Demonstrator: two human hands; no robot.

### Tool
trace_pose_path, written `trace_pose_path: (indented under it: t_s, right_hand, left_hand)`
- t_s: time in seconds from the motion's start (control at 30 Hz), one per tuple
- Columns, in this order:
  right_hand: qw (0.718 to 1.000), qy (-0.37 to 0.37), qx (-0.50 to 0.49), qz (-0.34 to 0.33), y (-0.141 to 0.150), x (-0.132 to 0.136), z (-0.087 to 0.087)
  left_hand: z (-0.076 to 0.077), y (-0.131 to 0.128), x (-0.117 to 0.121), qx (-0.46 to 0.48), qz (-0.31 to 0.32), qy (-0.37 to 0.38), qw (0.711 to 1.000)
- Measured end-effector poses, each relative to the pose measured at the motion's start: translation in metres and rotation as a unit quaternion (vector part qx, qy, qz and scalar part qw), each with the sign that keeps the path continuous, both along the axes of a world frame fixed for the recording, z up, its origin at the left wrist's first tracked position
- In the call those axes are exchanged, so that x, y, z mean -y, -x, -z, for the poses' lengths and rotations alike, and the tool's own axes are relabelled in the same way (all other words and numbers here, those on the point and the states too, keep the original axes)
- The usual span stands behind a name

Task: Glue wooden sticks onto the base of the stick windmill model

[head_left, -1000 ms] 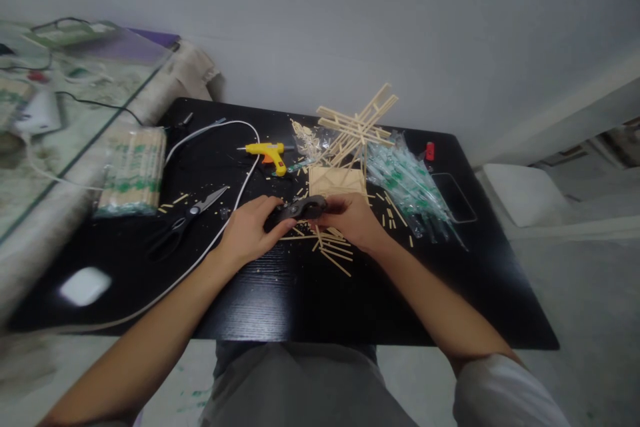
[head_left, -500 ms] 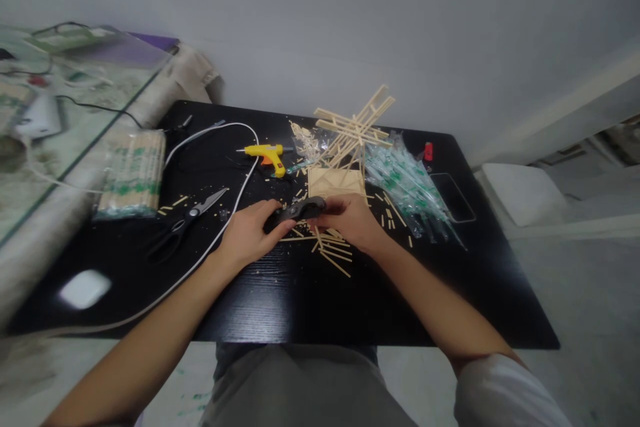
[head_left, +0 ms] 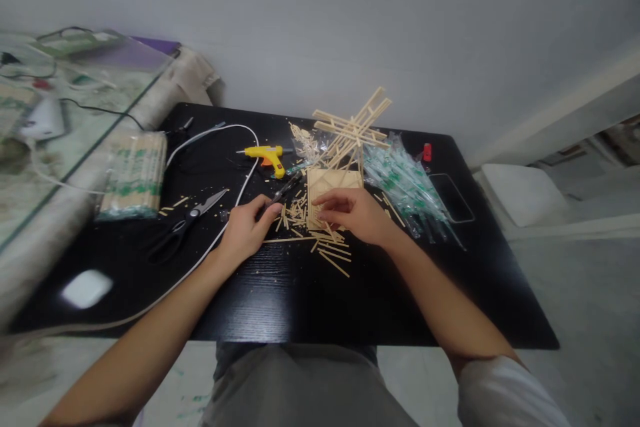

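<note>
My left hand (head_left: 250,223) is closed round a dark hand cutter (head_left: 285,190), whose head points up and right over a heap of short stick pieces (head_left: 295,213). My right hand (head_left: 350,211) hovers over a pale wooden board (head_left: 335,179). Its fingers are curled, with the thumb and forefinger a little apart; I see nothing between them. Nearer me, cut thin sticks (head_left: 335,255) fan out on the black table (head_left: 320,307). Behind the board, a crossed lattice of glued sticks (head_left: 355,127) rises at an angle.
A yellow glue gun (head_left: 270,157) lies at the back, with a white cable (head_left: 220,230) curving past. Left are black-handled scissors (head_left: 185,223) and a bagged stick bundle (head_left: 134,173). Right are plastic-wrapped sticks (head_left: 405,183), a phone (head_left: 451,197) and a red object (head_left: 427,152).
My hands have drawn apart. The cutter has swung from lying crosswise between them to pointing away from me. My right hand has let go of the cutter's end and sits over the board.
</note>
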State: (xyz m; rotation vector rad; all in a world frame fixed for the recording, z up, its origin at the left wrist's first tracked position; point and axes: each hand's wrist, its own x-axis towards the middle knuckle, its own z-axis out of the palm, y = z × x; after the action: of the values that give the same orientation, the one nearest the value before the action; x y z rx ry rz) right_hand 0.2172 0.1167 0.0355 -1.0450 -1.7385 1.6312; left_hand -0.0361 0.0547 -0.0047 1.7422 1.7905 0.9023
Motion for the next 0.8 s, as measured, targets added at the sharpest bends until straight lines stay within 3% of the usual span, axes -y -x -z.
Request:
trace_pose_path:
  t_s: [0.23, 0.37, 0.53, 0.8]
  right_hand:
    - [0.980, -0.082, 0.161, -0.082, -0.008, 0.001, -0.007]
    - [0.955, -0.110, 0.245, -0.125, -0.010, 0.001, -0.013]
    - [0.927, -0.151, 0.321, -0.120, -0.013, -0.002, -0.018]
    - [0.908, -0.166, 0.365, -0.122, -0.018, -0.006, -0.023]
  left_hand:
    - [0.002, -0.008, 0.001, -0.035, 0.030, 0.040, 0.998]
    - [0.005, -0.007, 0.000, -0.056, 0.086, 0.048, 0.994]
    - [0.007, -0.003, 0.001, -0.082, 0.160, 0.065, 0.981]
    - [0.008, -0.001, 0.000, -0.164, 0.226, 0.076, 0.957]
